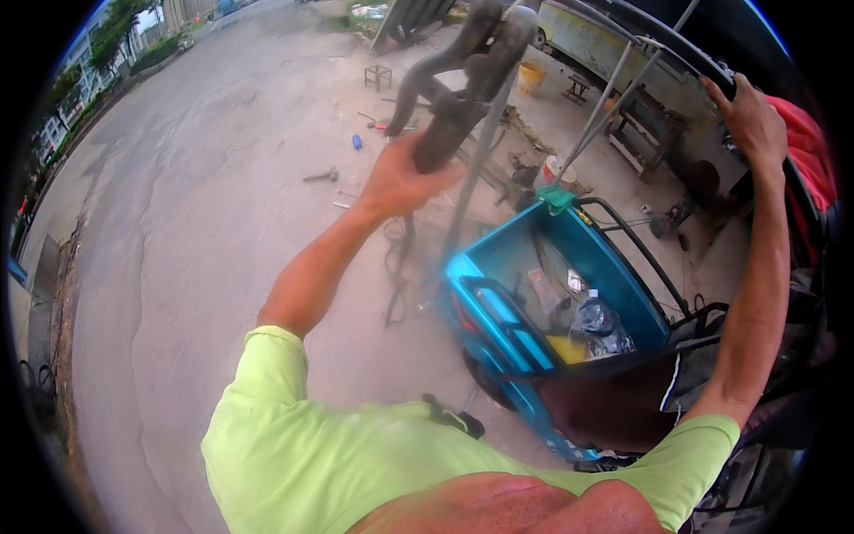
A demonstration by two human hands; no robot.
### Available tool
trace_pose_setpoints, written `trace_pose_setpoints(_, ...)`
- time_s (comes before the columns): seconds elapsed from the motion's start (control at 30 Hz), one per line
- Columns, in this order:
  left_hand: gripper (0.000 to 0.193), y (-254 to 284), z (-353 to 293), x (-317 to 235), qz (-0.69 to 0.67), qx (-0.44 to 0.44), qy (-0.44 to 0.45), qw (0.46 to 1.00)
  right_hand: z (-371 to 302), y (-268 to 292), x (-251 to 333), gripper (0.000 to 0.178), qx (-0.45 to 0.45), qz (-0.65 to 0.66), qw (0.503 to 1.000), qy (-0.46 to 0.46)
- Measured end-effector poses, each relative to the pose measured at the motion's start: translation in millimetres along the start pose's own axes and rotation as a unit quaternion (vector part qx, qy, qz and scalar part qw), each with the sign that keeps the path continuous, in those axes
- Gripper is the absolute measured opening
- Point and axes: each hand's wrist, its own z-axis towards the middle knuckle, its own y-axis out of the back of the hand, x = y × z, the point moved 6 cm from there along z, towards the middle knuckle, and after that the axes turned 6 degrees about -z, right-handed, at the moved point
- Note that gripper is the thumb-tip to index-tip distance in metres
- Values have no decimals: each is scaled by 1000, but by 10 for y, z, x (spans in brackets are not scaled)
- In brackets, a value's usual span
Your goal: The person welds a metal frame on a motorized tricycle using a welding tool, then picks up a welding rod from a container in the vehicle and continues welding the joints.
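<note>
My left hand is raised in front of me, closed round the lower end of a dark metal clamp-like tool. The tool has a curved, hooked part on its left side and is blurred, so its exact kind is unclear. Out to the right, my right hand grips the dark curved canopy frame, its fingers bent over the bar. Below and between my arms stands a blue cargo bed of a small vehicle. Inside it lie a clear plastic bottle, a plastic bag and a yellow item.
On the concrete ground at left lie a hammer and a small blue object. Farther back are a small metal stool, a yellow bucket and a workbench. Red cloth hangs beside my right arm.
</note>
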Motion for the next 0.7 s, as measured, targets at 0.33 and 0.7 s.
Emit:
trace_pose_setpoints(0.33,46,-37,606,-140,210,7,-94,973,-112,192,97,81,26,-19,999,-42)
trace_pose_setpoints(0.7,47,-60,810,-166,268,3,-115,957,-150,236,136,75,14,-10,999,-49)
